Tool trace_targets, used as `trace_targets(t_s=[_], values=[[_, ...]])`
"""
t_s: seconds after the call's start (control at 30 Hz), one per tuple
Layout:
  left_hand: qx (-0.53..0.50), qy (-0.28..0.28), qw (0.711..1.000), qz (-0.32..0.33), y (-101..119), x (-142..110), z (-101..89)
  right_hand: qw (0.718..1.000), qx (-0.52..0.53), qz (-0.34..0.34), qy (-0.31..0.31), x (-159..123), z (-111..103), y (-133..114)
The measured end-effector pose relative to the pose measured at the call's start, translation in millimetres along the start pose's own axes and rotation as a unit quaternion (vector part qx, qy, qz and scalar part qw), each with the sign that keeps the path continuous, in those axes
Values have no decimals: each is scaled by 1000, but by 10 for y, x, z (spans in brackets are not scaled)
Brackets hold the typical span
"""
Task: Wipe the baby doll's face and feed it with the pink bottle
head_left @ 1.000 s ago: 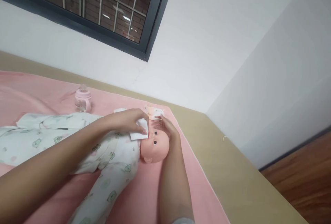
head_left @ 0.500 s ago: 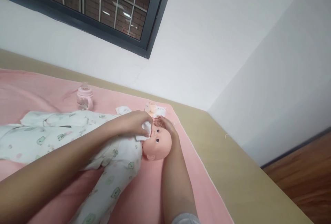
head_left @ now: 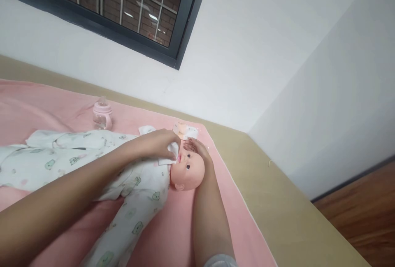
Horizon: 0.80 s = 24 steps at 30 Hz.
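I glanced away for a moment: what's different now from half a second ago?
The left hand has drawn the white tissue slightly back from the doll's mouth toward its chest, so more of the mouth shows. Nothing was grabbed or released. The right hand stays beside the doll's head; the bottle still stands on the pink blanket.

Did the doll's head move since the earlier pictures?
No. The doll's head keeps its place below the window frame's corner; the whole view just shifted slightly.
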<state>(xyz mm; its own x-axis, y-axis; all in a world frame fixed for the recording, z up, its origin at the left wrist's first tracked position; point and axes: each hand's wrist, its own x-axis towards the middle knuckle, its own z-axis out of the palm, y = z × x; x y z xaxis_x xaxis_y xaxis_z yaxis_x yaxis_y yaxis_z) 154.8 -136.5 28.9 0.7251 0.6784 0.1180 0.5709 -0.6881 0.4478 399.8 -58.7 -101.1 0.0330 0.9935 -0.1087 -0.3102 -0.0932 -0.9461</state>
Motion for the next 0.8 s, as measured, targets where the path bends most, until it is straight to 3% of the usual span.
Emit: trace_targets(t_s=[0.8], values=[[22, 86, 996, -1, 23, 23, 35, 1000, -17, 1, -5, -41, 28, -26]])
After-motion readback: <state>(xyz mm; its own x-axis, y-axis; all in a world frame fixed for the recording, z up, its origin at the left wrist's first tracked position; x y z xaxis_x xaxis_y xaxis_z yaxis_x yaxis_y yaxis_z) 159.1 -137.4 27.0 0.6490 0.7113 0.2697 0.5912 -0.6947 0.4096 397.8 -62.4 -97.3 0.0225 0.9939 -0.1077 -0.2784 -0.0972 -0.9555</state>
